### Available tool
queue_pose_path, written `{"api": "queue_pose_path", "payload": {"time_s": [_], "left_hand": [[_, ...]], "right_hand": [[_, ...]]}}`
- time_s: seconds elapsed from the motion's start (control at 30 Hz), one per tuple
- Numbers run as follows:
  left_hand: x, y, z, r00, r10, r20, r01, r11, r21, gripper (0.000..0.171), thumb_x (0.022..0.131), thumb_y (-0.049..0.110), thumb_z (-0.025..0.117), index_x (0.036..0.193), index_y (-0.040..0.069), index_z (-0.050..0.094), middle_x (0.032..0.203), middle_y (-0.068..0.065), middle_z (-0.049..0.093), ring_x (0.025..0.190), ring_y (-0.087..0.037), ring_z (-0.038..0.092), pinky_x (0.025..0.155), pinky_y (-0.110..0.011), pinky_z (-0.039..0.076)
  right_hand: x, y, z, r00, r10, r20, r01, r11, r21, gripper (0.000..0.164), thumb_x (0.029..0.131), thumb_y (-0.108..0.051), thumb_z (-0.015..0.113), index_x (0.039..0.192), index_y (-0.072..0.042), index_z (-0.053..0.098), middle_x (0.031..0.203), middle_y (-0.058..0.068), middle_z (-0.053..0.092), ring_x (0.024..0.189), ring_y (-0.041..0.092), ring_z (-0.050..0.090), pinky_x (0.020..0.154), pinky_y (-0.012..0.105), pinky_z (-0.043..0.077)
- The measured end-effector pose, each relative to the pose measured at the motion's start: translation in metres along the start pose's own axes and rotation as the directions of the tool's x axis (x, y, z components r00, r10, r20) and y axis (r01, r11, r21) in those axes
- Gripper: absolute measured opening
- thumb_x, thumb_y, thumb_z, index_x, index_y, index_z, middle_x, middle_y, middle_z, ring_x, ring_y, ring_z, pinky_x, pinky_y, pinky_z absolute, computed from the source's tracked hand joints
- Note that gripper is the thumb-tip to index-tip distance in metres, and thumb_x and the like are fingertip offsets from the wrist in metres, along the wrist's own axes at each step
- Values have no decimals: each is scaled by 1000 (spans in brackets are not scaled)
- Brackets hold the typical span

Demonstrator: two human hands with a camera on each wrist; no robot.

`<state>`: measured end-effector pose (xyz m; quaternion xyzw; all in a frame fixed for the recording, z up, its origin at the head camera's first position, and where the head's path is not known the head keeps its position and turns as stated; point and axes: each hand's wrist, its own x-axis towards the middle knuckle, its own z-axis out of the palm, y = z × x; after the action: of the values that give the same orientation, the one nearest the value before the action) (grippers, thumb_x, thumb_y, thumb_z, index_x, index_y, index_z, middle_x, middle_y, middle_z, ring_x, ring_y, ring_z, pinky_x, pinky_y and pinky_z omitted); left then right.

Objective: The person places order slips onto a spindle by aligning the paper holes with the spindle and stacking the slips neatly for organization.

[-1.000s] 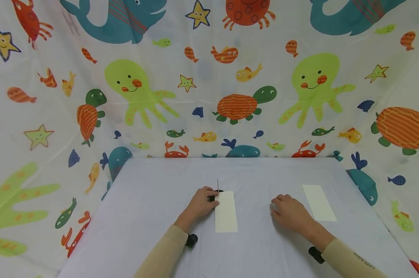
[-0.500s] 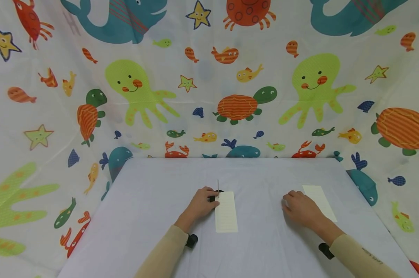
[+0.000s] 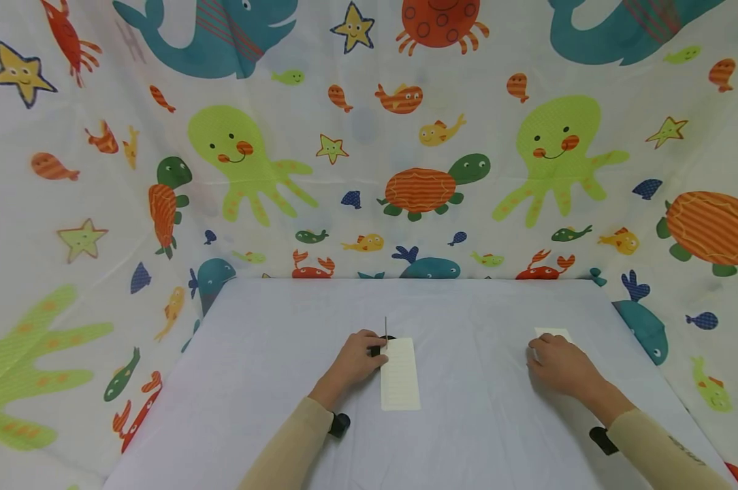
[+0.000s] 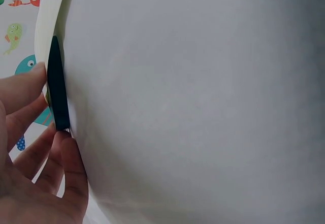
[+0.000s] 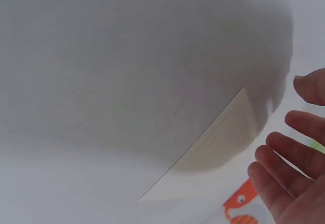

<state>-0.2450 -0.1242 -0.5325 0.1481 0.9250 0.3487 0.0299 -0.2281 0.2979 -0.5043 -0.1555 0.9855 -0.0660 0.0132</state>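
My left hand [image 3: 352, 358] pinches a black binder clip [image 4: 58, 89] at the top left of a cream lined sheet of paper [image 3: 401, 381]. One thin wire handle of the clip stands up in the head view. In the left wrist view the thumb presses the paper's edge beside the clip. My right hand [image 3: 562, 367] hovers over a second cream sheet [image 5: 213, 155], hiding most of it in the head view. Its fingers [image 5: 289, 158] are loosely bent and apart from the thumb, with nothing between them.
A white cloth [image 3: 467, 449] covers the table under both sheets. Behind it hangs a curtain [image 3: 369, 150] printed with sea animals. Dark wrist cameras sit below both hands, the right one [image 3: 603, 441] near the beige sleeve.
My right hand has moved rightward from bare cloth to over the second sheet. The left hand stays in place with the clip and paper. The head view has shifted very slightly.
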Motion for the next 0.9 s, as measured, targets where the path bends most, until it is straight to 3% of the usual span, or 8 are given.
{"api": "queue_pose_path", "payload": {"time_s": [0.57, 0.9], "left_hand": [[0, -1, 0, 1000, 0, -8, 0, 1000, 12, 35, 91, 15, 75, 123, 2, 72, 129, -19, 61, 121, -38, 56, 101, -50, 47], [1, 1, 1, 1000, -21, 4, 21, 1000, -6, 35, 92, 17, 74, 124, 3, 72, 132, -19, 60, 123, -38, 54, 103, -50, 45]], "right_hand": [[-12, 52, -11, 989, 88, 118, -94, 995, 44, 44, 93, -23, 69, 122, 9, 61, 120, 33, 58, 112, 52, 55, 90, 66, 48], [-17, 62, -9, 983, 81, 167, -94, 993, 72, 52, 92, -31, 72, 125, 8, 59, 130, 38, 51, 117, 56, 48, 94, 69, 44]]}}
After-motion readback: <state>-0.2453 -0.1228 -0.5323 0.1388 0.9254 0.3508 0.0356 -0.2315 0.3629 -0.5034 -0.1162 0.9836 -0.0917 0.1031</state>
